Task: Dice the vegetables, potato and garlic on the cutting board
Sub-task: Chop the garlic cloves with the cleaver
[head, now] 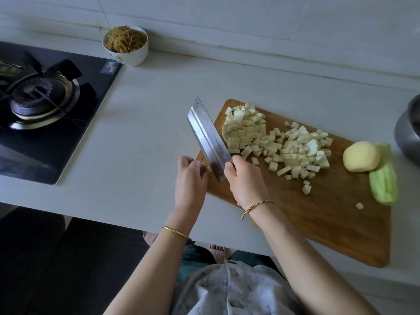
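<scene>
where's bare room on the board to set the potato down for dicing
Barest patch: the near half of the cutting board, between the right hand gripping the cleaver and the stray cube. The counter between stove and board is also bare. Crowded: the far half, with diced pieces, potato and green vegetable.

A brown wooden cutting board (318, 212) lies on a pale grey counter (141, 123). The diced cubes (250, 130) are creamy white, the potato (361, 156) pale yellow, the peeled vegetable (384, 180) light green. The cleaver (206, 135) is silver steel. The stove (97, 87) is glossy black. A white bowl (134, 55) with a small yellow mark holds yellow-brown shreds. A pot (409, 133) is dark grey. One bangle (175, 231) is gold; a braided cord (256, 205) is gold and dark. The shirt (227, 289) is pale grey with small printed figures.
</scene>
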Demonstrator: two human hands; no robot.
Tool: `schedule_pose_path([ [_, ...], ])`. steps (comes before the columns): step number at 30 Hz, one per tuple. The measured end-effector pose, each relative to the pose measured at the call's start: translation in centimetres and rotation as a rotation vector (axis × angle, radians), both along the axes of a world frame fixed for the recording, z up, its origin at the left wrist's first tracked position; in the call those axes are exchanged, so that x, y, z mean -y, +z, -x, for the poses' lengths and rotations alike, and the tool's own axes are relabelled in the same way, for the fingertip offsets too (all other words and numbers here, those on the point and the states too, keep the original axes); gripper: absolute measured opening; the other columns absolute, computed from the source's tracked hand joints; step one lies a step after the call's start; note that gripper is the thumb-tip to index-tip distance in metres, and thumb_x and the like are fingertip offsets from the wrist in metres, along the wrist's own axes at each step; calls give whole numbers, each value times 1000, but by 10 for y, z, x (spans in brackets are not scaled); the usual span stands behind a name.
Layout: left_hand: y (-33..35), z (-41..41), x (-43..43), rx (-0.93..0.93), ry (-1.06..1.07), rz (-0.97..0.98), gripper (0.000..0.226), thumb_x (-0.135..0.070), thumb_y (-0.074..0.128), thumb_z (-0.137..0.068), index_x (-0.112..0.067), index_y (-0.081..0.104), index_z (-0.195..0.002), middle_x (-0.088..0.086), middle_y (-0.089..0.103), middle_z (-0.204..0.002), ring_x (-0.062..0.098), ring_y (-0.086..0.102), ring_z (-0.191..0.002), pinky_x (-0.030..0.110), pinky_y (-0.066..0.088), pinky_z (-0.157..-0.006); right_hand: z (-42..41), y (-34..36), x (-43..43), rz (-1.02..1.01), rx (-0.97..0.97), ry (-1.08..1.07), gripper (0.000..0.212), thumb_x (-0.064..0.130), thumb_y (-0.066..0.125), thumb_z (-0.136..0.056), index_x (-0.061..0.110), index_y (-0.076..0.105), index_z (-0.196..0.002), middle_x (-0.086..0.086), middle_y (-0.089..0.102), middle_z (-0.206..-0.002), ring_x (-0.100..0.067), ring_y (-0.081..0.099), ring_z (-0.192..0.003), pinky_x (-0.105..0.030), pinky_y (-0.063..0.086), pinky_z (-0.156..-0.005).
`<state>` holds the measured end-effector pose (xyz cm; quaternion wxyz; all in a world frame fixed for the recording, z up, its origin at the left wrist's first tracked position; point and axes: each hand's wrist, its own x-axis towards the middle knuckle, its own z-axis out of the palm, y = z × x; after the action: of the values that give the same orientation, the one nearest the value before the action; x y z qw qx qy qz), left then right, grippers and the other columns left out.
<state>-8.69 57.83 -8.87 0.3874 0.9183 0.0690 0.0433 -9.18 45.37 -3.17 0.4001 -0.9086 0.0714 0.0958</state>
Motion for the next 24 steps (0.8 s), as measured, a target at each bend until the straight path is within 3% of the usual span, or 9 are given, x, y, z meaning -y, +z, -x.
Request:
schedule_pose_path([
  [5,-2,-1,0,-12,4,-23,6,-2,61,-85,1,65,-82,5,44,-101,17,49,-76,22,40,-65,2,5,-2,135,7,60,38,22,37,-100,19,25,-64,1,37,-57,-17,32,-52,-32,24,-49],
  [13,-3,-2,0,-2,3,-14,5,-2,64,-84,0,66,-81,9,47,-101,18,50,-75,28,46,-65,-8,9,-11,248,-61,106,37,22,34,-100,20,26,-65,3,38,-64,-22,42,-63,-29,21,-46],
  [16,0,-2,0,-35,13,-8,6,-4,63,-85,-1,65,-81,7,47,-101,17,50,-74,29,47,-65,-9,3,-7,138,-87,45,35,23,35,-99,15,29,-66,-2,42,-62,-19,39,-55,-30,32,-48],
  [21,1,-4,1,-68,26,-1,7,-7,61,-85,-2,64,-82,1,42,-101,15,47,-73,25,41,-63,-9,0,0,-45,-44,-73,29,21,38,-97,9,37,-71,-14,47,-64,-25,39,-54,-45,48,-52],
  [24,5,-8,3,-86,10,-17,8,-11,60,-88,-4,61,-83,3,43,-103,20,51,-72,28,42,-62,-11,7,9,-99,-26,-89,28,19,38,-97,7,37,-71,-12,45,-62,-22,37,-47,-30,40,-37],
])
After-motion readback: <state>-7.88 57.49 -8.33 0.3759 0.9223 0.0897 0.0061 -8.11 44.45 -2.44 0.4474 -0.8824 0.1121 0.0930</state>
